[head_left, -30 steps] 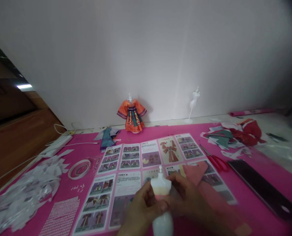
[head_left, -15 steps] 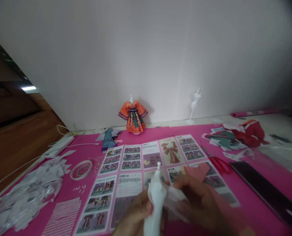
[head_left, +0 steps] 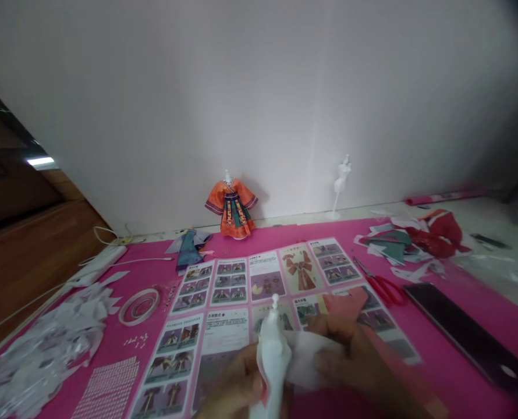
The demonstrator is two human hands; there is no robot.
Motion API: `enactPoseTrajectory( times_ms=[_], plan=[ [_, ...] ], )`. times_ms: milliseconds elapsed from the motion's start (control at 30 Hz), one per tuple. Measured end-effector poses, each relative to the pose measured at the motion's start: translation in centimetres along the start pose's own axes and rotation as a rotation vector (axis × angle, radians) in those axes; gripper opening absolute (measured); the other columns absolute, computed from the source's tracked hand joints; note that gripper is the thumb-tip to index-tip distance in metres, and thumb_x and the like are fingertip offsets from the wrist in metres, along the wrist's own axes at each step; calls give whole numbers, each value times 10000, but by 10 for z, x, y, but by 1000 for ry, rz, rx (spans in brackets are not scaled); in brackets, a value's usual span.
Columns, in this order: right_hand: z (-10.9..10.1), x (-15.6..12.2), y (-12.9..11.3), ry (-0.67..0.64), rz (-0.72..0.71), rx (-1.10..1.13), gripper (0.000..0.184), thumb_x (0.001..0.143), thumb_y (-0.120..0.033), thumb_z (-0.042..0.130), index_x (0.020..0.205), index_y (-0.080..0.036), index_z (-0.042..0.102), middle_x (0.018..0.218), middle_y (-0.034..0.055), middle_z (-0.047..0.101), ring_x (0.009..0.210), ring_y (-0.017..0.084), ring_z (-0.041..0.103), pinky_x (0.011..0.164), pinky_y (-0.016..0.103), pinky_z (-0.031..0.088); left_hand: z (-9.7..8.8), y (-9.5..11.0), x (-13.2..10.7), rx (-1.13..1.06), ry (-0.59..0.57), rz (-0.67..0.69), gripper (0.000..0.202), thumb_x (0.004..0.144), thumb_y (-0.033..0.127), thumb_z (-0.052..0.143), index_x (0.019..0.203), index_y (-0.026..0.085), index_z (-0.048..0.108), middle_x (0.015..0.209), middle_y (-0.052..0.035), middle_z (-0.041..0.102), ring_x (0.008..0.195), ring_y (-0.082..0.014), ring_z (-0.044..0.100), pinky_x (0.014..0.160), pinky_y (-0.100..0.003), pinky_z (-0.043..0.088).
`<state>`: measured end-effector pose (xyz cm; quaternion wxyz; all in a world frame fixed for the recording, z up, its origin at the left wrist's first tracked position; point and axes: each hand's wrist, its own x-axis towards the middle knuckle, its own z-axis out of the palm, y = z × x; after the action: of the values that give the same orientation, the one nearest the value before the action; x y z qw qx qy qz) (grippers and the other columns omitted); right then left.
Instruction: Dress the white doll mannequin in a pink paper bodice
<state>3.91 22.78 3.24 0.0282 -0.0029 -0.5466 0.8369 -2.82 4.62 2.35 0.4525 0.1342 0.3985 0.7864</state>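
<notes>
My left hand (head_left: 237, 381) is closed around a small white mannequin (head_left: 275, 352), which stands upright with its neck knob on top. Beside it on the right, my right hand (head_left: 350, 361) pinches a piece of thin white fabric (head_left: 307, 355) between thumb and fingers. The fabric reaches to the mannequin's upper body and seems to pass around its back. Under both hands lies a printed instruction sheet (head_left: 228, 326) with small pictures. A pink fabric piece (head_left: 346, 304) rests on the sheet just beyond my right hand.
A dressed mannequin in orange (head_left: 231, 206) and a bare mannequin (head_left: 341, 183) stand by the wall. Red scissors (head_left: 383, 288), a long dark bar (head_left: 464, 331) and fabric scraps (head_left: 416, 235) lie right. Left are a tape roll (head_left: 139, 306), plastic bags (head_left: 45, 355) and a power strip (head_left: 99, 265).
The white fabric is stretched out wider to the right of the mannequin. My right hand has shifted slightly right; the mannequin sits slightly lower and further left in view, as the view itself shifted a little.
</notes>
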Motion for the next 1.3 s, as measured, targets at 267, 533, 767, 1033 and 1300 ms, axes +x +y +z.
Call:
enactPoseTrajectory(
  times_ms=[267,533,767,1033,1300],
  plan=[
    [5,-7,1,166,-60,-146,326,693,-416,777,694,-164,569,609,-27,499,557,90,466,497,183,388,11,2,6,33,29,-6,443,620,436,816,893,115,683,618,-2,552,540,-81,452,518,-200,288],
    [-6,-4,9,107,-98,-324,240,783,-377,705,723,-181,578,626,-14,547,560,110,523,505,201,446,8,-1,10,222,154,17,444,653,463,789,913,141,630,664,9,571,549,-75,430,532,-202,271],
    [10,0,11,132,-24,-322,291,765,-385,668,640,-177,506,580,-16,523,514,104,481,478,208,375,19,-1,8,365,303,79,496,762,516,673,1102,165,587,900,-65,670,778,-179,581,608,-239,399],
    [10,0,10,148,10,-354,314,746,-394,698,614,-170,522,548,-19,536,496,99,501,474,201,400,17,-8,8,545,429,234,355,784,374,678,1059,156,624,875,-72,687,908,-253,609,797,-318,461],
    [14,2,25,130,39,-255,259,731,-430,732,692,-175,704,600,13,668,522,133,618,494,206,494,3,-25,9,632,487,280,463,778,358,678,1189,164,588,1205,-122,641,1133,-312,550,883,-302,448]
  ],
)
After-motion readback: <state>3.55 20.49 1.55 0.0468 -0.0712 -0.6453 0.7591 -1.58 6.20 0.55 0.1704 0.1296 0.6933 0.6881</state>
